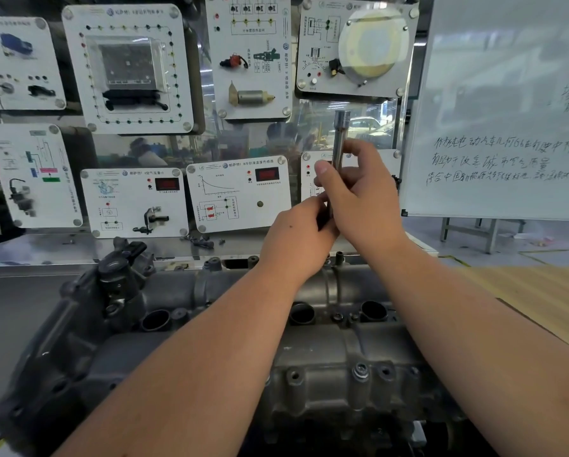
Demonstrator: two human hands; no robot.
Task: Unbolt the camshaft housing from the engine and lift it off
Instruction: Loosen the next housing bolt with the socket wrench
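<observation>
The camshaft housing (326,328) sits on the engine, well below both raised hands, with one bolt (360,371) showing in its near flange. The right hand (359,196) curls its fingers and thumb around a long chrome socket (339,140) that stands upright above the grip. Just below and left of that grip, the left hand (296,235) pinches the tool's dark lower end, touching the right hand. Behind the hands hang sensor display panels (237,192); to their right stands a whiteboard (507,110).

Socket tool's (338,140) lower end hidden by both hands; whiteboard (507,110) cut off right.
</observation>
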